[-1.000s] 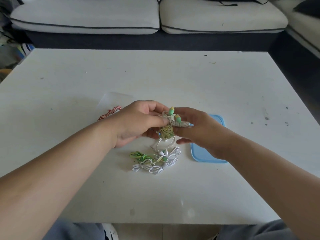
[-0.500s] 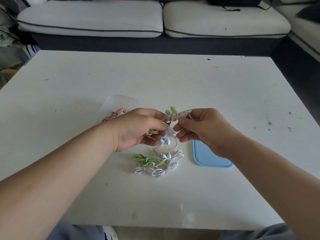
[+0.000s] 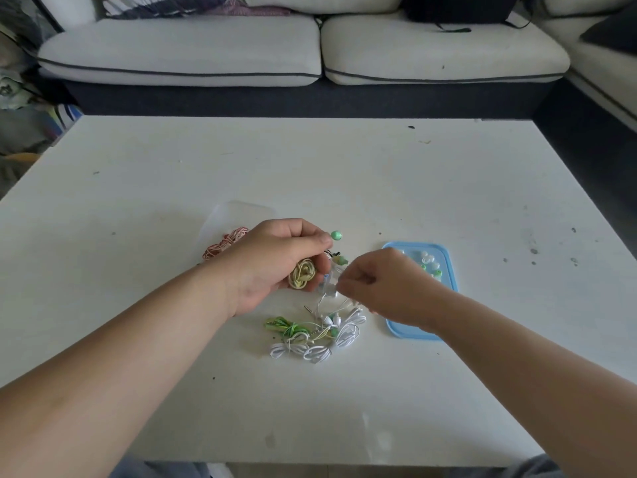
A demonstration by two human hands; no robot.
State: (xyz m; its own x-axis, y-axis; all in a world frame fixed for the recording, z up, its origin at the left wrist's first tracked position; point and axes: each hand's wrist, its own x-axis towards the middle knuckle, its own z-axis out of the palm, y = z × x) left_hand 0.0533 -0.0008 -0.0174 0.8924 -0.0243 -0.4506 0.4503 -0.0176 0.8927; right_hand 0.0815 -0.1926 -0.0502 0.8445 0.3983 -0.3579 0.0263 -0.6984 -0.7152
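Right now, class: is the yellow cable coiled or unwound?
Coiled: the yellow cable sits as a tight bundle in the left hand.

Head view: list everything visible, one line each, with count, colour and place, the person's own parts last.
table: one, white, fills mid-view
sofa: one, light cushions, dark base, beyond the table
blue lid: one, light blue, on the table, right of the hands
ear tips: several, white and green, on the lid
clear container: one, transparent, behind the left hand
red-and-white cable: one bundle, by the container
earphone pile: several bundles, white and green, near side of the hands
yellow earphones: one coil, green bud, in the left hand
small pale piece: one, beside the coil, unclear
left hand: grips the coil
right hand: pinches the piece
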